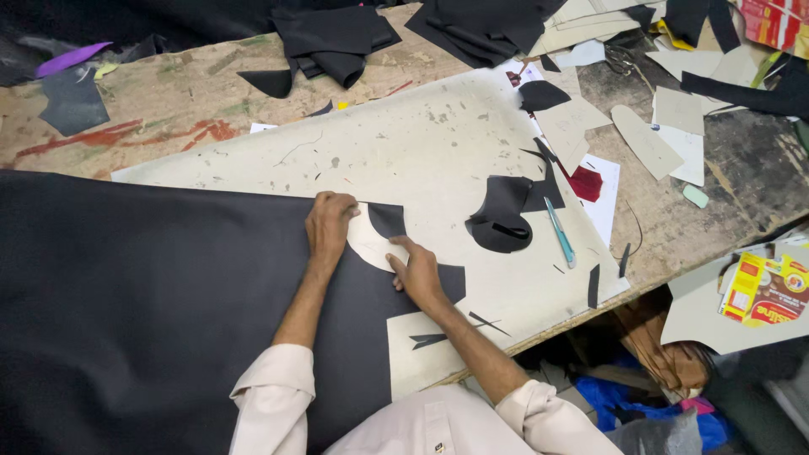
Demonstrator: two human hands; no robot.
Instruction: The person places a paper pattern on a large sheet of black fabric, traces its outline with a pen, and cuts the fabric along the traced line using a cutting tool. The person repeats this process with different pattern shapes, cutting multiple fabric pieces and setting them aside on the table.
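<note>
1. Two bare hands are seen from above, pressed onto a pale paper pattern (369, 243) that lies on a large black sheet (143, 312) spread over a cream cutting board (404, 143).
2. That pattern is found directly between the hands, at the sheet's right edge; its rounded shape runs roughly from upper left to lower right, and part of it is hidden under the fingers.
3. At the pattern's upper left edge the left hand (329, 221) is laid, fingers curled and tips pressed down; nothing is gripped by it.
4. At the pattern's lower right edge the right hand (415, 271) is laid, with fingers bent and pointed toward the left hand. Whether a small tool is pinched in them cannot be told.
5. Both hands are equally near to the pattern, as both are touching it.
6. A light blue knife (559, 232) is seen lying well apart to the right of the right hand, its long axis nearly vertical in the view, just beside a curled black cut piece (499, 217).
7. Black scraps and pale card shapes are scattered over the far workbench (168, 101).
</note>
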